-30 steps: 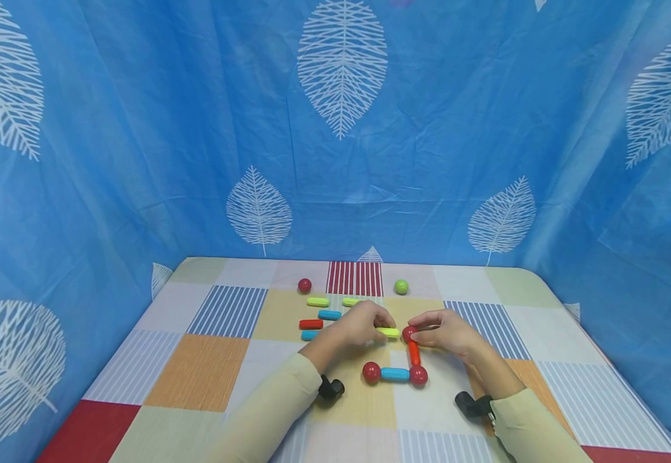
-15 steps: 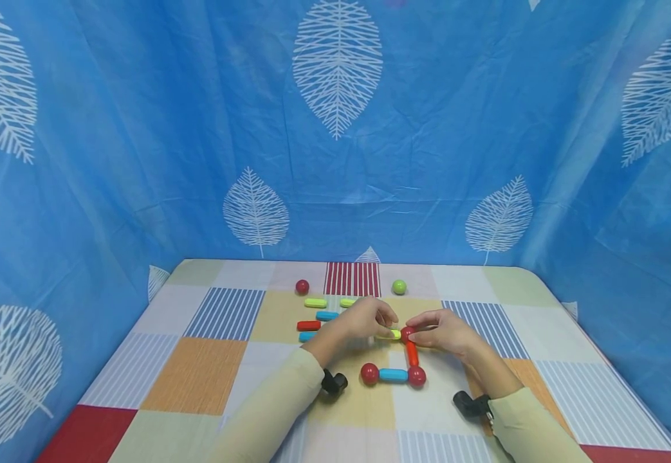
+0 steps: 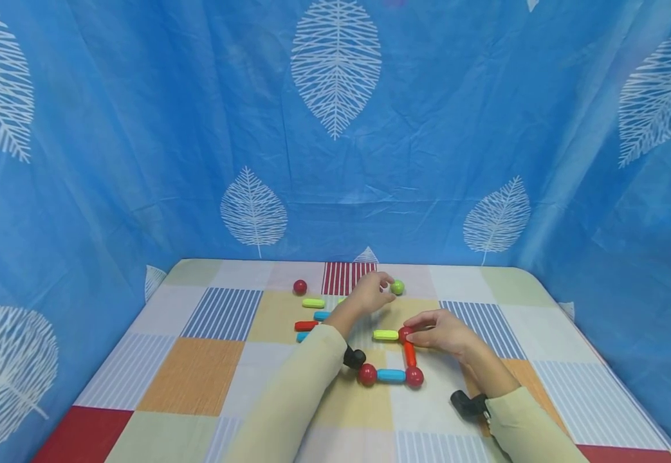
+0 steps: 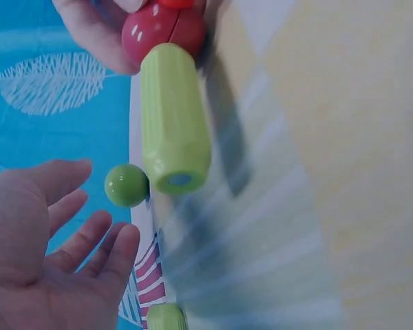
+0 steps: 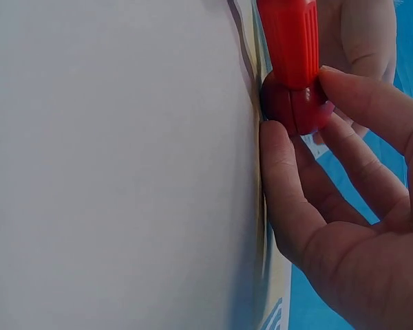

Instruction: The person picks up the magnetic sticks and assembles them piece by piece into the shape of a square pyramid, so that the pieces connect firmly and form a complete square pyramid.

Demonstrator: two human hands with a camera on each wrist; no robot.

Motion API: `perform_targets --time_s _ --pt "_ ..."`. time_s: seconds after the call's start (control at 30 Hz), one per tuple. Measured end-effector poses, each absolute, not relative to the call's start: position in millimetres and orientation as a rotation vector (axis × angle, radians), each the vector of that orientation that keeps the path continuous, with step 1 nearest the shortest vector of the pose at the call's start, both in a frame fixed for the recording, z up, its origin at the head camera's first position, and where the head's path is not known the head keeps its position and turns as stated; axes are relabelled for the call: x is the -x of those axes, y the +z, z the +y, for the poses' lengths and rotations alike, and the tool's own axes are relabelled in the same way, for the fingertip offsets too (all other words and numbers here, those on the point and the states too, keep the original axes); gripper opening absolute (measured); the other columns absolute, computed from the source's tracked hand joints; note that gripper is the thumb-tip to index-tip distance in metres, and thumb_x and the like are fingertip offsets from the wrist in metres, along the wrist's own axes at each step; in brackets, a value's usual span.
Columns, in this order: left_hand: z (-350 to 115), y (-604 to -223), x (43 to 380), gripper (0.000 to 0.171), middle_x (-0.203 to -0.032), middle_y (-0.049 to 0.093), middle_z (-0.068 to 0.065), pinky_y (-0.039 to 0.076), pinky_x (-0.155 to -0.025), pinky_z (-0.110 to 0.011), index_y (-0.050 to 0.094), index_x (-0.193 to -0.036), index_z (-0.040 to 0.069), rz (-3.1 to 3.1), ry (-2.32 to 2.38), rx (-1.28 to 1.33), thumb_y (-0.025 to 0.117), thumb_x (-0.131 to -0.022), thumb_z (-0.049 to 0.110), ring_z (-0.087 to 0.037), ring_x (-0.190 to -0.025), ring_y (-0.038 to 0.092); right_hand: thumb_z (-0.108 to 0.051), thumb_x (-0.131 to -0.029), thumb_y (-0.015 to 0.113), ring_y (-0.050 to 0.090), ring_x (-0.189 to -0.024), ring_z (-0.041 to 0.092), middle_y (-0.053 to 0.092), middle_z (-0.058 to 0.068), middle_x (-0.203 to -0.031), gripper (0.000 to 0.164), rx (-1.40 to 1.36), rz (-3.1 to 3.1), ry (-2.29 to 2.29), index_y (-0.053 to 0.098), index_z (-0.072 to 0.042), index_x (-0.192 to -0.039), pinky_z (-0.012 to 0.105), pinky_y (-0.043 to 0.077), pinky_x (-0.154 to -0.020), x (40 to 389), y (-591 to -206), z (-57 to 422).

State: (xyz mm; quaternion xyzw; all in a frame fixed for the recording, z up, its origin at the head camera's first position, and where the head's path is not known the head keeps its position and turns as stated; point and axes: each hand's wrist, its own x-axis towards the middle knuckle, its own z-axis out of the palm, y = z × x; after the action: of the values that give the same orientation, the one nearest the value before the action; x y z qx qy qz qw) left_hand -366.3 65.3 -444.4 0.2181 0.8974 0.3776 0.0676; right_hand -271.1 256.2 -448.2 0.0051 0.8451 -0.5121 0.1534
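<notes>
While the right hand [image 3: 442, 334] pinches a red ball [image 3: 406, 335] between thumb and fingertips, the left hand [image 3: 372, 292] is loosely spread, its fingers parted and gripping nothing. A green ball [image 4: 126, 185] sits just beyond the left fingertips, with a gap between them in the left wrist view. From the right hand's ball a yellow-green rod [image 3: 385, 335] points away to that hand's left, its long axis running sideways, its free end on the near side of the left hand. A red rod [image 3: 410, 354] leaves the same ball toward the person, meeting a second red ball [image 3: 414, 377] nearer than the right fingers; from there a blue rod [image 3: 391, 376] runs left, roughly parallel to the yellow-green one, to a third red ball [image 3: 367, 375]. Left of the left hand lie loose rods [image 3: 313, 303], pointing sideways, some partly hidden by the left forearm [image 3: 297, 392], and a lone red ball [image 3: 300, 287].
</notes>
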Motion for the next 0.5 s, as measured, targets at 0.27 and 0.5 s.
perform_targets --time_s 0.27,0.5 --pt "74 -447 376 0.049 -0.143 0.058 -0.015 0.052 -0.105 -0.038 0.057 -0.144 0.010 2.675 1.094 -0.672 0.070 -0.098 0.020 -0.028 -0.128 0.059 -0.008 -0.086 0.080 0.067 -0.091 0.021 0.075 0.009 -0.108 0.029 -0.035 2.409 -1.485 0.076 -0.004 -0.114 0.032 0.061 -0.081 273 -450 257" --pt "74 -448 379 0.058 -0.158 0.040 -0.017 0.040 -0.119 -0.046 0.046 -0.154 0.014 2.609 1.107 -0.622 0.066 -0.100 0.017 -0.032 -0.144 0.044 -0.010 -0.085 0.081 0.066 -0.092 0.021 0.075 0.009 -0.108 0.028 -0.038 2.413 -1.476 0.076 -0.005 -0.113 0.032 0.061 -0.081 274 -451 258"
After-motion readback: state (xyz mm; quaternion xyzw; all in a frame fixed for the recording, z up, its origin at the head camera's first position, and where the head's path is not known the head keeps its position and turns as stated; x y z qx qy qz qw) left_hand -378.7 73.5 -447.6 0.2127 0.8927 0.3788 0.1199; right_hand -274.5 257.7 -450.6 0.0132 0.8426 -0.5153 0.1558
